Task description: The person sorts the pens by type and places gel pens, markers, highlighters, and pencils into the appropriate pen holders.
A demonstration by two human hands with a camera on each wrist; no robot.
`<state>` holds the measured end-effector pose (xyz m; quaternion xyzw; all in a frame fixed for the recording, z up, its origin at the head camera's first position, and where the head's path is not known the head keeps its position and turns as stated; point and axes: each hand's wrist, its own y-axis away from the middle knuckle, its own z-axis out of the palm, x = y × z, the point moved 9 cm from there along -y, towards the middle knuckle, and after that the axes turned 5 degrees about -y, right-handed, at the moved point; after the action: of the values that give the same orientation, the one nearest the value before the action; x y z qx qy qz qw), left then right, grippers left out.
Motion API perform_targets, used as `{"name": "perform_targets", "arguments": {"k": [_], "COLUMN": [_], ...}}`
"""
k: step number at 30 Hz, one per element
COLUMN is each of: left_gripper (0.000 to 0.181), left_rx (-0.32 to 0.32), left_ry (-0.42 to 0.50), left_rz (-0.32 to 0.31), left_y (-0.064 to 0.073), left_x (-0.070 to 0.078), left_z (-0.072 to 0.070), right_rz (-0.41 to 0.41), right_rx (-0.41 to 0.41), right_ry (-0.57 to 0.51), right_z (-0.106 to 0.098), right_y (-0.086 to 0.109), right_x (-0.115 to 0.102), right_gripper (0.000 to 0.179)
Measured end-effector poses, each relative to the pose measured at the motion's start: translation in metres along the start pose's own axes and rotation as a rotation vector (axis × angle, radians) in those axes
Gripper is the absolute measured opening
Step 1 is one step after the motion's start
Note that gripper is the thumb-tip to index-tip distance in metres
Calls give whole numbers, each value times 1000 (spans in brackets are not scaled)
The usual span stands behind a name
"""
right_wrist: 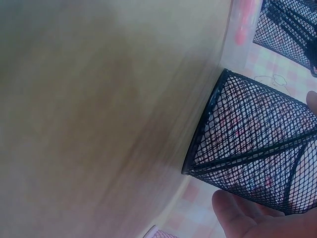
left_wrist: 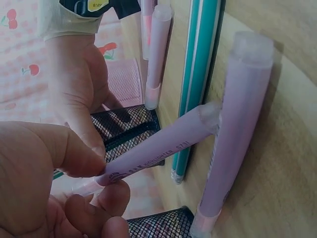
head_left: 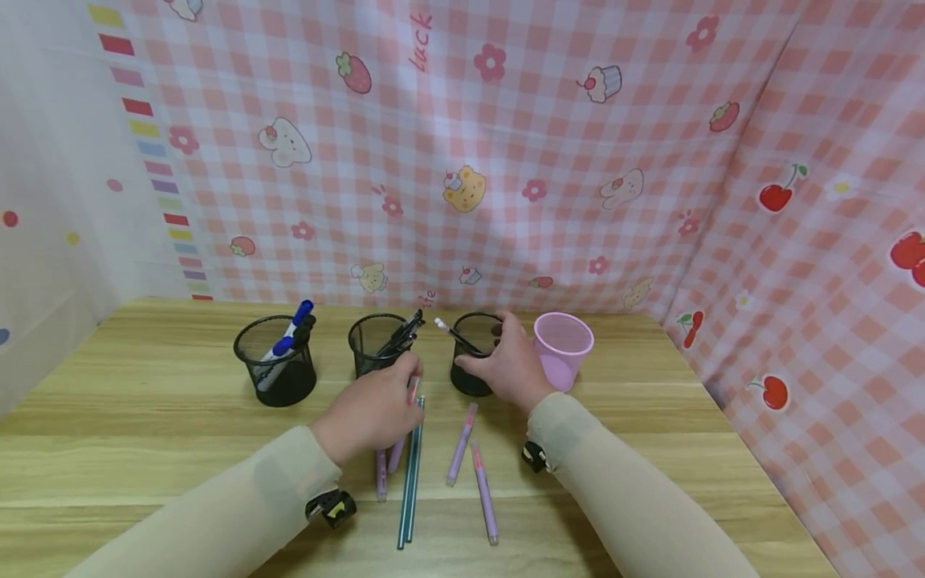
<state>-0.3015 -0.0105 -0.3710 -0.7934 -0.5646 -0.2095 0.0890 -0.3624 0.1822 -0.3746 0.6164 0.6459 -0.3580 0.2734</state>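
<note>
My left hand (head_left: 376,409) pinches a light purple highlighter (left_wrist: 158,144) between thumb and fingers, tilted above the wood table. Beneath it lie two more purple highlighters (head_left: 381,478) and two teal pencils (head_left: 412,482) side by side. My right hand (head_left: 515,365) grips a black mesh pen cup (head_left: 470,381), thumb on the near side and fingers round the far right. A dark pencil with a white end (head_left: 462,337) leans inside that cup. In the right wrist view the cup's mesh wall (right_wrist: 252,144) shows between thumb and fingers.
Left of the hands stand a mesh cup (head_left: 285,389) with blue and black markers (head_left: 292,331) and another (head_left: 364,365) with black pens (head_left: 401,333). A pink cup (head_left: 560,365) is right of the gripped cup. Two highlighters (head_left: 486,494) lie between the forearms. Patterned cloth (head_left: 506,160) hangs behind.
</note>
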Motion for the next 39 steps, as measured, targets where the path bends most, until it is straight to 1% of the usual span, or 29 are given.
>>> {"name": "perform_targets", "arguments": {"k": [3, 6, 9, 12, 16, 18, 20, 23, 30, 35, 39], "left_gripper": [41, 40, 39, 38, 38, 39, 40, 41, 39, 39, 39], "left_rx": [30, 71, 114, 162, 249, 301, 353, 415, 516, 598, 688], "left_ry": [0, 8, 30, 68, 120, 140, 162, 197, 305, 372, 423], "left_rz": [21, 47, 73, 113, 180, 199, 205, 204, 202, 230, 276], "left_y": [2, 5, 8, 12, 17, 20, 22, 24, 25, 25, 25], "left_x": [2, 4, 6, 8, 12, 13, 13, 12, 10, 11, 13], "left_z": [-5, -13, -22, -32, -47, -55, -62, -69, -78, -84, -90], "right_rz": [0, 6, 10, 6, 14, 17, 19, 17, -1, -15, -13], "right_rx": [-1, -3, -5, -7, -11, -11, -10, -7, 4, 19, 20], "right_ry": [-1, -1, -5, -3, -5, -3, -2, 2, 22, 37, 40], "right_z": [0, 0, 0, 0, 0, -1, -2, -2, -2, -2, -1], "right_y": [-1, 0, 0, 0, 0, 0, 0, -1, -1, -1, -1], "right_x": [1, 1, 1, 1, 1, 1, 1, 1, 0, -1, -1], "right_gripper": [106, 106, 106, 106, 105, 105, 105, 106, 105, 104, 104]}}
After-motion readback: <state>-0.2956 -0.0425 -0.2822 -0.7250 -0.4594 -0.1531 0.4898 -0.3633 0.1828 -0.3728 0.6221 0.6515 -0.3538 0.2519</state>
